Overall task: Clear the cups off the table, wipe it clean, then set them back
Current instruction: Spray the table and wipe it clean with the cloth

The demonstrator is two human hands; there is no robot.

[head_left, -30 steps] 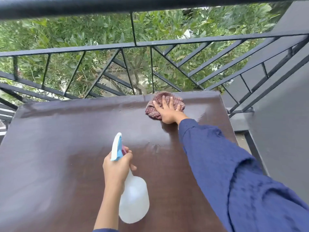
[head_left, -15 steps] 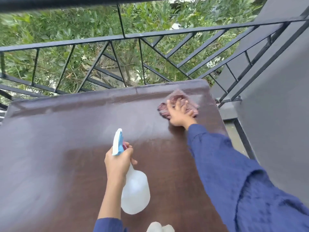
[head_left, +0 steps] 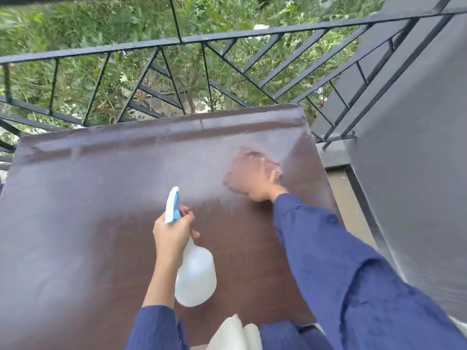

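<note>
The cloth [head_left: 242, 168] lay under your right hand [head_left: 262, 189] on the table [head_left: 101, 210], the fingers [head_left: 274, 175] too blurred to tell if flat or curled. Beyond them the edge was near; a long stroke could push it off. Your left hand [head_left: 171, 236] gripped the spray bottle [head_left: 195, 276].

Glossy dark-brown table [head_left: 75, 223] — blurred reddish cloth [head_left: 235, 178] lies near its far right edge.

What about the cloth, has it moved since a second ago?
Yes. The cloth, under the right hand, has slid away from the far edge of the table by the railing, toward the person.
</note>
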